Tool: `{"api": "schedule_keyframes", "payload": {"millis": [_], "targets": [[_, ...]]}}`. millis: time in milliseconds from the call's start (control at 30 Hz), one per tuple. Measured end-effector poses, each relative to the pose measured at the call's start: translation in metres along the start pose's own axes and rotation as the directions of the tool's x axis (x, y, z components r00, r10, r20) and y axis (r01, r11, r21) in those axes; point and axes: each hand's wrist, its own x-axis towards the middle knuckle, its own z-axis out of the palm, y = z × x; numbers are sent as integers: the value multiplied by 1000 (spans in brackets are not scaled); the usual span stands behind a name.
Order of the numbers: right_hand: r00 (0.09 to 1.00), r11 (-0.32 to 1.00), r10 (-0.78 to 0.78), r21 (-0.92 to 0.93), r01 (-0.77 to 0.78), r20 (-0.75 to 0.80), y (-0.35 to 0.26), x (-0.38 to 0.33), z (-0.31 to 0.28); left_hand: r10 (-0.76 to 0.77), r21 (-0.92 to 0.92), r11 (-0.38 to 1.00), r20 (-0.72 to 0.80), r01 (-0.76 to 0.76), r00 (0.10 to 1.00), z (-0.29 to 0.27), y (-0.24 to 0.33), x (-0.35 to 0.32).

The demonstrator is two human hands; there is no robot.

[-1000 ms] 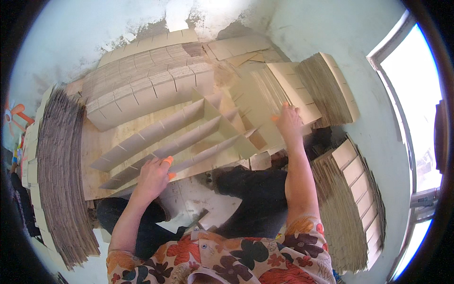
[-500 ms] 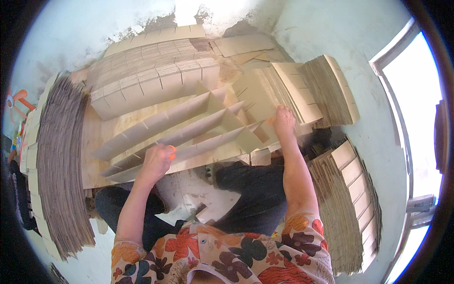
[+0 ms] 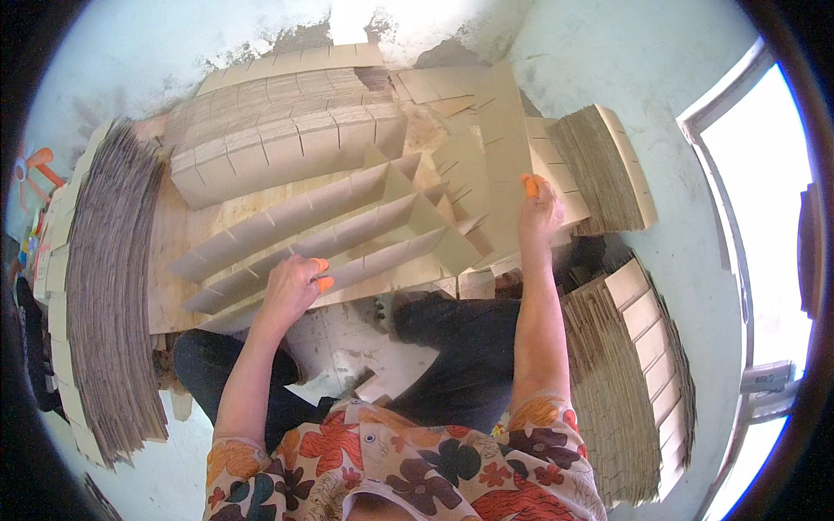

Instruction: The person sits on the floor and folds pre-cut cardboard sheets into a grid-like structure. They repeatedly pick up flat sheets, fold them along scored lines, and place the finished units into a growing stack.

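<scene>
Three long slotted cardboard strips (image 3: 347, 236) stand on edge, roughly parallel, on a wooden board in front of me. A shorter cardboard crosspiece (image 3: 445, 234) sits across their right ends. My left hand (image 3: 294, 288), with orange covers on its fingertips, is closed on the nearest strip (image 3: 382, 260) around its middle. In a pinch, my right hand (image 3: 543, 210) grips the lower end of another slotted cardboard strip (image 3: 506, 126), raised up and away from me beside the right stack. Orange covers show on its fingers too.
Stacked slotted cardboard (image 3: 287, 143) lies along the back of the wooden board (image 3: 165, 295). Tall piles stand at the left (image 3: 109, 295), the right (image 3: 591, 169) and the lower right (image 3: 608, 391). Loose flat pieces (image 3: 439, 84) lie at the back near the wall.
My right hand has lifted a cardboard strip off the right stack, its far end now higher. The left hand stays on the nearest strip, shifted only slightly.
</scene>
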Motion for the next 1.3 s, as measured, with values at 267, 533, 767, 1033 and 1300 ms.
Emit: {"api": "schedule_keyframes", "payload": {"millis": [267,533,767,1033,1300], "targets": [[967,985,144,-124,-119,212,-4,0,1,11,8,1000,12,-11,1000,7,-10,-2],[988,988,154,-19,-153,30,-8,4,-7,30,-39,999,-13,-31,999,8,-8,-1],[965,939,257,250,-235,-59,-33,13,-25,28,-7,1000,-33,-28,999,11,-11,-1],[887,815,-173,569,-115,428,-97,-28,-54,123,-26,992,-30,-123,992,13,-13,-5],[836,851,-315,523,40,449,-117,-32,-53,193,42,981,-91,-189,977,16,-12,-1]]}}
